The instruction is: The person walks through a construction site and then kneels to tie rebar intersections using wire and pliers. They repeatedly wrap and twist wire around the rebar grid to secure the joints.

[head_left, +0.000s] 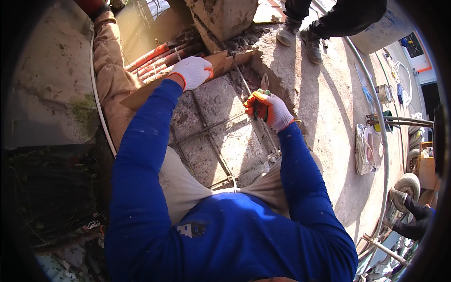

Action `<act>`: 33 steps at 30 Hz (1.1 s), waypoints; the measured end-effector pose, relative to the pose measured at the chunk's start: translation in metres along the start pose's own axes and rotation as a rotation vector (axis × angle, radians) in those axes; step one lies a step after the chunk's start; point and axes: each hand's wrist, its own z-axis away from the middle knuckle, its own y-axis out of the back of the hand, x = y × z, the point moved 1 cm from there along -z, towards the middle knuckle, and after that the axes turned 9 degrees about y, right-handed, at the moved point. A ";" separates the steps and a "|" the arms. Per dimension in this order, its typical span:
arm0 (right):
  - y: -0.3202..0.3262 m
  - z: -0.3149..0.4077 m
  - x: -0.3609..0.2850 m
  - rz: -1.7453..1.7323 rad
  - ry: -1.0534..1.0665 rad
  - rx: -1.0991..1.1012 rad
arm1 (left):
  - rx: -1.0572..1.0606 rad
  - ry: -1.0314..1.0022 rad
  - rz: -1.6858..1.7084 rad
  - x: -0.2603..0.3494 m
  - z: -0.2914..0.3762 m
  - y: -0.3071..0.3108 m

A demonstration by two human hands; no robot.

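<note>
My right hand (269, 109), in a white knit glove with orange-coated fingers, grips a pair of pliers (264, 82) with green handles. The jaws point away from me, over the right side of a shallow pit. Farther ahead and to the left, my left hand (195, 73) wears a matching glove. Its fingers are curled above a thin wooden board (143, 94); whether they pinch anything is hidden. Below both hands, a grid of ribbed steel rebar (215, 146) lies over rough concrete (186, 114). One more rebar (243, 80) runs along the pit's right side.
Red-orange pipes (151, 56) and burlap cloth (109, 60) lie behind the board. A concrete block (225, 17) stands ahead. Another person's boots (312, 46) are on the broken slab (299, 81). A long grey pipe (384, 134) curves along the right, past a plastic bag (368, 149).
</note>
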 end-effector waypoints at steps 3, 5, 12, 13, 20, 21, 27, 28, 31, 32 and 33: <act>-0.015 0.000 -0.001 0.065 -0.025 0.052 | -0.101 0.047 -0.064 0.034 0.005 -0.004; -0.018 -0.002 0.004 0.048 -0.019 0.104 | -0.085 0.053 -0.055 0.040 0.008 -0.008; -0.015 -0.005 0.001 0.016 0.067 0.169 | -0.081 0.110 -0.024 0.039 0.015 0.002; -0.015 -0.005 0.000 0.007 0.094 0.175 | -0.085 0.115 -0.013 0.043 0.016 0.005; 0.008 -0.018 -0.009 -0.310 0.363 0.494 | -0.048 -0.014 0.129 0.060 0.016 -0.008; 0.005 -0.019 -0.013 -0.372 0.410 0.513 | -0.053 -0.018 0.162 0.067 0.022 -0.010; -0.008 -0.009 -0.028 -0.515 0.569 0.456 | 0.012 -0.103 0.347 0.085 0.023 -0.067; -0.013 -0.007 -0.030 -0.511 0.561 0.402 | 0.008 -0.104 0.344 0.082 0.021 -0.073; -0.017 0.000 -0.032 -0.488 0.537 0.316 | -0.011 -0.075 0.375 0.084 0.019 -0.081; -0.012 0.000 -0.029 -0.482 0.527 0.332 | -0.013 -0.085 0.381 0.084 0.017 -0.084; -0.010 0.000 -0.028 -0.475 0.515 0.347 | -0.015 -0.092 0.388 0.086 0.017 -0.086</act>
